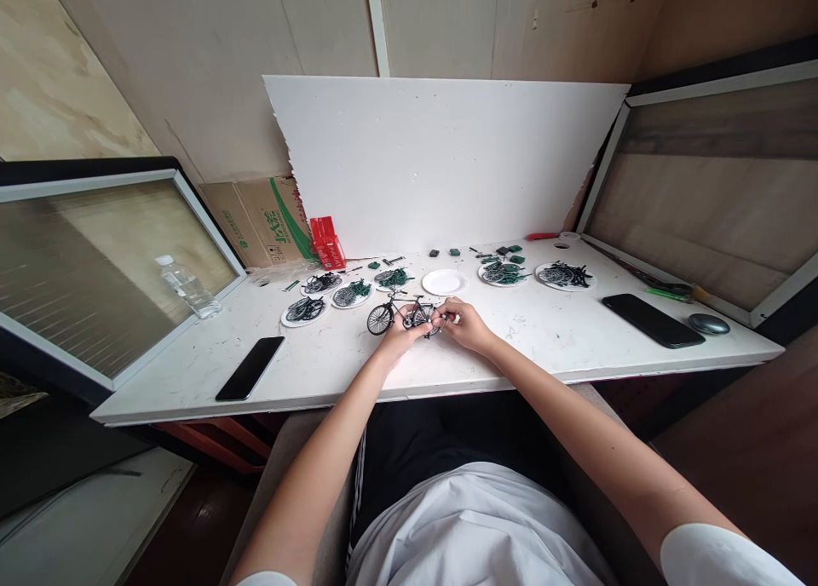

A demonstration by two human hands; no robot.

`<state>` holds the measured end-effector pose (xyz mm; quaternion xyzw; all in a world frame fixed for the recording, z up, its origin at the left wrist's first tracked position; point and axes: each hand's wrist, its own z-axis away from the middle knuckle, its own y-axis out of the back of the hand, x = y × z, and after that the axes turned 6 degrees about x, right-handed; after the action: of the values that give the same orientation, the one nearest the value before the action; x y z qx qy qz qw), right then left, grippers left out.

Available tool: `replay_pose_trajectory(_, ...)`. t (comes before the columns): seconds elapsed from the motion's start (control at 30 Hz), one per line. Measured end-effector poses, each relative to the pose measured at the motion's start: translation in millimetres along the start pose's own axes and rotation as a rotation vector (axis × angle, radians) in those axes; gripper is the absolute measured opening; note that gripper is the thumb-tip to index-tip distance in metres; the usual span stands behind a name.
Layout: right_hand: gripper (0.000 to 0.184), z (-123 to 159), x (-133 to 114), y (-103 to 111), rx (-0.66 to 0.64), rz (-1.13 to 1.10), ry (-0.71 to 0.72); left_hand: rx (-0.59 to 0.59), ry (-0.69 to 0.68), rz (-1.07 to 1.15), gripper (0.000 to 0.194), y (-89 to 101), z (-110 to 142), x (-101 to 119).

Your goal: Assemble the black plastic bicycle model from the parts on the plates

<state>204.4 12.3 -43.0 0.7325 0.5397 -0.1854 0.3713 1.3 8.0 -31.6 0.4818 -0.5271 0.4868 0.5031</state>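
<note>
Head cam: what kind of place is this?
Likely a makeshift hobby or assembly bench: a white table, paper plates of small parts, and a miniature bicycle at both hands.

We note a white table (575, 339), scuffed, carrying a model bicycle (402, 313) upright near the front edge. On it lie two black phones (250, 368) (653, 319), a water bottle (187, 286) on its side, a red box (328, 242), an empty white plate (444, 282), and several plates of small parts (351, 293).
</note>
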Motion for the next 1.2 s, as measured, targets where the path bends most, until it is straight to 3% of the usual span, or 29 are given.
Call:
replay_pose_trajectory(0.57, 0.027, -0.6, -8.1, 3.0, -0.049, -0.086, -0.102, -0.019, 0.009, 0.119, 0.071, 1.9, -5.9, -4.4)
replay_pose_trajectory(0.73, 0.032, -1.0, -7.6, 5.5, -0.081, -0.133, -0.192, -0.007, 0.011, 0.078, 0.071, 2.1, -3.3, -2.8)
replay_pose_trajectory(0.93, 0.029, -2.0, -4.9, 9.9, -0.08, -0.167, -0.215, -0.045, 0.002, 0.025, 0.075, 5.6, -5.1, -7.4)
replay_pose_trajectory(1.2, 0.035, -2.1, -1.6, 8.6, -0.083, -0.193, -0.244, -0.004, -0.004, -0.014, 0.074, 5.5, -6.0, -8.4)
